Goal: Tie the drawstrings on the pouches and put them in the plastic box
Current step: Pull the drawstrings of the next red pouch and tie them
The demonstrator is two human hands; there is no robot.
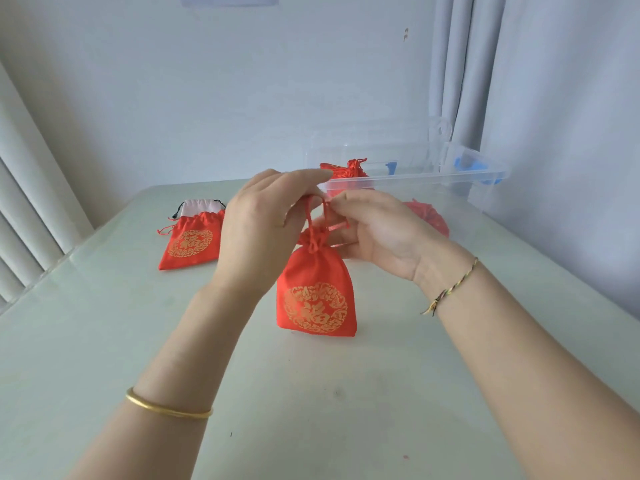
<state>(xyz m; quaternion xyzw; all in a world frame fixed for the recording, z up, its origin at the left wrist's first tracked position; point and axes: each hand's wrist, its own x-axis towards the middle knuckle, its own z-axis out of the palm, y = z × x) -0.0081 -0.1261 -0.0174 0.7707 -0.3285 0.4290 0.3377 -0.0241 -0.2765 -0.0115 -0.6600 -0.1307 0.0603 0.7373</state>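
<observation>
A red pouch with a gold emblem [316, 299] hangs upright just over the table, its neck cinched. My left hand [263, 230] pinches one loop of its red drawstring [309, 216] above the neck. My right hand [374, 230] pinches the other strand beside it. Behind them stands the clear plastic box [415, 178], with red pouches [348, 169] inside it. Another red pouch [189, 242] lies flat at the far left, partly over a pale pink pouch [201, 206].
The pale table [311, 393] ends near the wall behind the box. Blue clips [467, 166] show on the box's right end. Radiator-like ribs [20, 216] stand at the left, and a curtain [457, 64] hangs at the back right.
</observation>
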